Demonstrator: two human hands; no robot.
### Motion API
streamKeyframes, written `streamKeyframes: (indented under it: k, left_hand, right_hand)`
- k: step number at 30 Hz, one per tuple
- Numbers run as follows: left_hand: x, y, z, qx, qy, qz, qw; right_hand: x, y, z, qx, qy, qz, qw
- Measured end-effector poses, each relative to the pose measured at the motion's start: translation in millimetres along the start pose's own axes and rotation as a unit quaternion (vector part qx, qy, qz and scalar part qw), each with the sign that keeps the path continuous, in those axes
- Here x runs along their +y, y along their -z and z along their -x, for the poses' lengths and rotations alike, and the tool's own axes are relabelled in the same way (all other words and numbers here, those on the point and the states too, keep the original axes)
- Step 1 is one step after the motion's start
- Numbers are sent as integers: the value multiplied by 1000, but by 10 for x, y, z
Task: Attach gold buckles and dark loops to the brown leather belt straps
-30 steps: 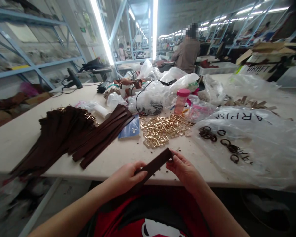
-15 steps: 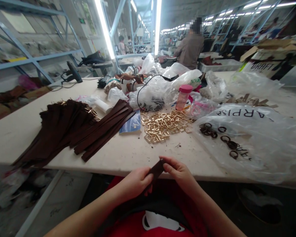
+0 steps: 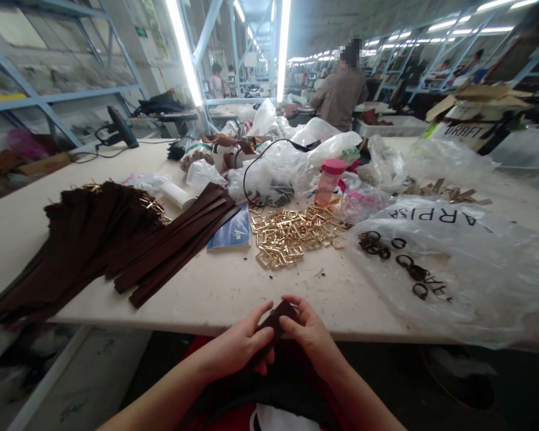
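A dark brown strap (image 3: 276, 319) is held between my two hands, close to the table's front edge. My left hand (image 3: 240, 342) is closed round its lower length, thumb on top. At the upper end my right hand (image 3: 306, 330) pinches the strap between thumb and fingers. The rest of the strap drops towards my lap and is lost in shadow. Beyond my hands lies a heap of gold metal buckles (image 3: 291, 233). To the left are a loose bundle of brown straps (image 3: 179, 239) and a fanned pile of straps (image 3: 90, 233) with gold buckles at their far ends.
A blue booklet (image 3: 230, 230) lies beside the buckles. Behind stand a pink-lidded bottle (image 3: 329, 182) and crumpled plastic bags (image 3: 291, 161). At right, a clear printed bag (image 3: 467, 257) has brown rings (image 3: 404, 261) on it. A person (image 3: 341, 87) stands in the background.
My left hand has moved up along the strap, nearer its upper end. My right thumb now lies across the strap's top. The view has shifted slightly.
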State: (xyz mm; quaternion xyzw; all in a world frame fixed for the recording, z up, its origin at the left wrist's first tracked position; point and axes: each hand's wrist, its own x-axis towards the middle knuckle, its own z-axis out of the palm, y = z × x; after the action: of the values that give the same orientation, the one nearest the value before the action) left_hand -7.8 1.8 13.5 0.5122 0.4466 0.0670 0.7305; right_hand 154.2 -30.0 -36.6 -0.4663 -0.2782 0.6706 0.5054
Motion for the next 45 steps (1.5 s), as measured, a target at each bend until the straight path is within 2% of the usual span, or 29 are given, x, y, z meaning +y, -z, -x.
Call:
streamKeyframes:
  k: [3, 6, 8, 9, 10, 12, 17, 20, 25, 29, 32, 35, 38, 42, 45]
  left_hand:
    - [-8, 46, -81, 28, -24, -21, 999]
    - [-1, 110, -129, 50, -29, -12, 998]
    - [16, 134, -143, 69, -14, 13, 997]
    - [28, 138, -149, 76, -7, 23, 997]
    - [39, 137, -155, 79, -3, 28, 996]
    - [56, 131, -166, 77, -1, 30, 997]
    - [34, 160, -176, 77, -7, 29, 997]
    - [-4, 168, -184, 80, -13, 33, 996]
    - [-31, 120, -200, 71, -18, 19, 997]
    - [16, 143, -128, 84, -45, -12, 995]
    - [84, 190, -35, 89, -74, -32, 993]
    - [162, 203, 23, 104, -89, -47, 989]
    - [220, 170, -1, 123, -102, -54, 986]
    - [205, 113, -104, 162, -151, -30, 975]
    - [145, 84, -147, 200, -167, -29, 965]
  right_hand:
    - [82, -19, -69, -44, 15, 29, 999]
    - [-88, 153, -292, -20, 70, 167, 983]
    - [-314, 322, -531, 59, 127, 320, 937]
    - [-433, 399, -666, 106, 142, 402, 898]
    - [-542, 461, -803, 142, 138, 473, 859]
    - [-704, 532, -1058, 188, 109, 544, 810]
    - [-794, 535, -1439, 216, 33, 578, 786]
    - [-770, 570, -1510, 210, 26, 563, 799]
    - [-718, 681, -1496, 178, 70, 485, 853]
    - [-691, 708, -1339, 150, 125, 377, 905]
    - [-704, 661, -1112, 122, 131, 283, 942]
    - [-709, 509, -830, 72, 116, 210, 968]
    - [-642, 245, -556, 9, 95, 161, 982]
    - [-427, -95, -282, -88, 77, 162, 980]
    - [-261, -204, -187, -112, 75, 176, 975]
